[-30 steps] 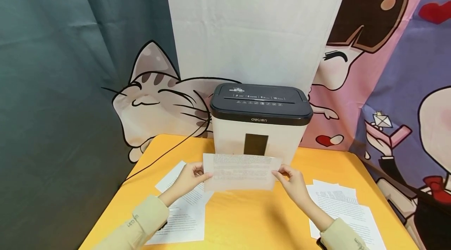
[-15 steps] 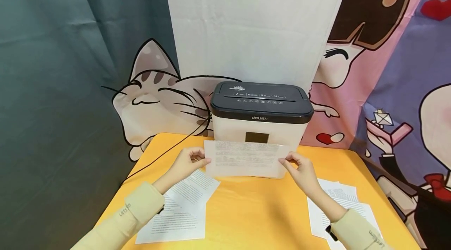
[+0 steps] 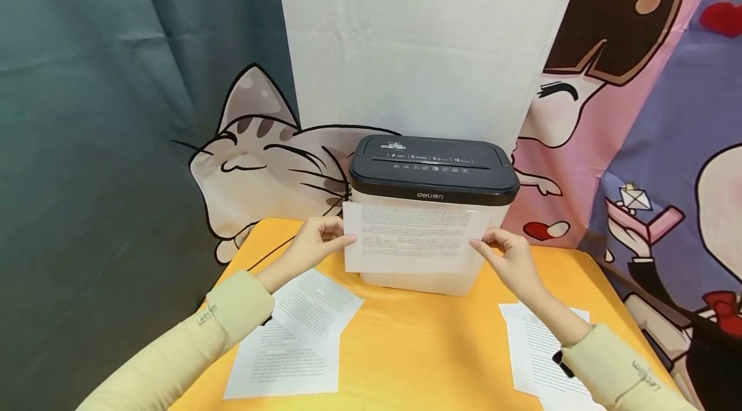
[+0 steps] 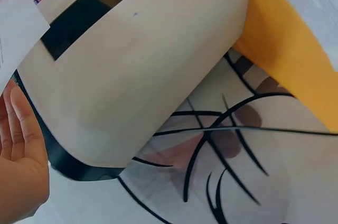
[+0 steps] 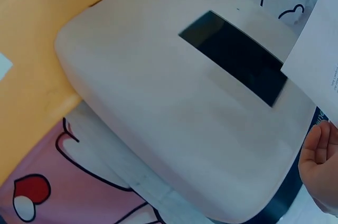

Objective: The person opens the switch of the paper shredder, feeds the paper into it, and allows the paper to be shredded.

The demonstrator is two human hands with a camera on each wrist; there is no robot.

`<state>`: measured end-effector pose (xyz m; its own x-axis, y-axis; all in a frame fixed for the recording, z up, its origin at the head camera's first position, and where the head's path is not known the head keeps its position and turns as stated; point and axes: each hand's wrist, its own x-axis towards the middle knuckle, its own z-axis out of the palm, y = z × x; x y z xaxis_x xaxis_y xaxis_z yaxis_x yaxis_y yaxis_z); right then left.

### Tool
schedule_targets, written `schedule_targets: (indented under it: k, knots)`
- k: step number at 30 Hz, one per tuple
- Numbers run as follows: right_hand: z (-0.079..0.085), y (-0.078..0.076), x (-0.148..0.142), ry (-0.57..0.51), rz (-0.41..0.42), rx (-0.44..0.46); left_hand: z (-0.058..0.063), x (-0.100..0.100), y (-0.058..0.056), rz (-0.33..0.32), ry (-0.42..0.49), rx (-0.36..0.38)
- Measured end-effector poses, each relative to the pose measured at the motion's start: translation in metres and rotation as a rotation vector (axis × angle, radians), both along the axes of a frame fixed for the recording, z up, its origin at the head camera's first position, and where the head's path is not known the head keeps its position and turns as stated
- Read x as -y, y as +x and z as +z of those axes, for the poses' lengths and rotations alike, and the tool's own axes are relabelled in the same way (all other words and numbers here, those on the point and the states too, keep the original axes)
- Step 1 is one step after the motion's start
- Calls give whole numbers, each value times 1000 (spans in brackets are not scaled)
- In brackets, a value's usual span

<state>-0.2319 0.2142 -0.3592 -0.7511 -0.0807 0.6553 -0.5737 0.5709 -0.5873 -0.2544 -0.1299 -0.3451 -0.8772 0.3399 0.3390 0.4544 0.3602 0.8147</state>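
Between both hands a printed sheet of paper (image 3: 414, 240) is held up by its two short ends, in front of a white paper shredder (image 3: 406, 281) with a dark lid (image 3: 440, 179). The left hand (image 3: 321, 242) pinches the sheet's left edge between thumb and fingers. At the right edge the right hand (image 3: 507, 253) pinches it likewise. The sheet's top edge is just below the lid's front rim, and the slot (image 3: 430, 163) on the lid shows uncovered. In both wrist views only a corner of the sheet (image 4: 16, 34) appears, beside the shredder's dark window (image 5: 235, 57).
Several printed sheets (image 3: 295, 359) lie on the yellow table (image 3: 406, 359) at the left. More sheets (image 3: 530, 359) lie at the right, partly under the right forearm. A black cord (image 3: 272, 252) runs along the left. Printed cloth (image 3: 406, 37) hangs behind the shredder.
Both hands have raised the sheet and moved it forward, from low in front of the shredder to just under its lid. The sheet now covers the window in the head view.
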Motion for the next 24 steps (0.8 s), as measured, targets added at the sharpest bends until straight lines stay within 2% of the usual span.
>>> schedule_targets:
  k: [6, 14, 24]
  knots:
    - [18, -5, -5, 3, 8, 5, 19, -4, -7, 41, -26, -79]
    - [54, -4, -11, 8, 47, 75, 46, -10, -17, 34, 11, -91]
    - [83, -13, -18, 55, 25, 29, 74, -17, -30, 20, 10, -163]
